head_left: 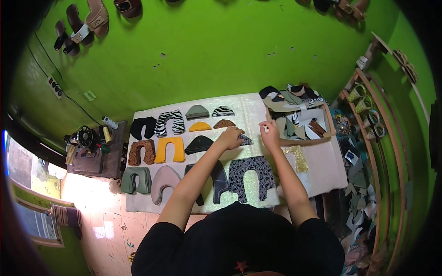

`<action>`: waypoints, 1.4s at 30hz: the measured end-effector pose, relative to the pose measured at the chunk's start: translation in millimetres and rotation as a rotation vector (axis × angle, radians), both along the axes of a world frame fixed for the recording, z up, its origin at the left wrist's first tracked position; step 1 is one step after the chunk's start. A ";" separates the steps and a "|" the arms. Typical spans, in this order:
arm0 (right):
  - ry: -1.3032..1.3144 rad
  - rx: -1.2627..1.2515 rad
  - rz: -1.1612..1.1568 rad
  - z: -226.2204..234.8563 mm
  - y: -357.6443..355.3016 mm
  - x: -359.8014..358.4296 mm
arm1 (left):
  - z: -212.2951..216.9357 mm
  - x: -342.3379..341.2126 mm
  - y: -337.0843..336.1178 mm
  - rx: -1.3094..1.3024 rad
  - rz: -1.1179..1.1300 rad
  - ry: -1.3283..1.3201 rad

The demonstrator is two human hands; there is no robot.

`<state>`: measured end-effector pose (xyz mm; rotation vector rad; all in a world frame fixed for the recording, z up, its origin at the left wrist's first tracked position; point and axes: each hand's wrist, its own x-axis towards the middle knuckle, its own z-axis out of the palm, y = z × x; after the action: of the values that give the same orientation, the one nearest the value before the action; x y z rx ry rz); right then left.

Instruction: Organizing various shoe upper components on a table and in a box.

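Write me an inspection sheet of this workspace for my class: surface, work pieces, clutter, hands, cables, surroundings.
Surface: table, pale and shimmering on top.
Work pieces: U-shaped pieces and half-moon pieces set out in rows, several stacked.
Clutter: heaped scraps in a box at the table's right rear.
Left hand: over a dark patterned piece; contact unclear.
Right hand: raised near the box; grip unclear.
Cables: dark cable from a wall socket strip toward a dark machine.
Surroundings: green wall with footwear on it.
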<state>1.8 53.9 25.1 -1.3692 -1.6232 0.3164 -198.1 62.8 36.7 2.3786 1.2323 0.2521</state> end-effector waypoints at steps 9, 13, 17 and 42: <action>-0.027 0.019 -0.183 -2.3 -29.0 91.8 | 4.4 108.8 -36.0 0.102 -0.125 -0.247; -0.058 0.006 -0.241 -9.0 -31.7 131.2 | 4.5 145.5 -44.8 0.127 -0.125 -0.207; -0.033 -0.175 -0.094 -14.0 -25.2 149.0 | -6.5 163.9 -42.5 0.163 -0.113 -0.100; -0.476 -0.706 -0.082 -43.5 61.7 158.9 | -22.9 164.5 -32.6 0.052 -0.069 -0.265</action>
<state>160.7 115.6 -18.5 -2.1640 -1.9224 0.5848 -33.7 30.2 13.8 2.3344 1.0303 0.5629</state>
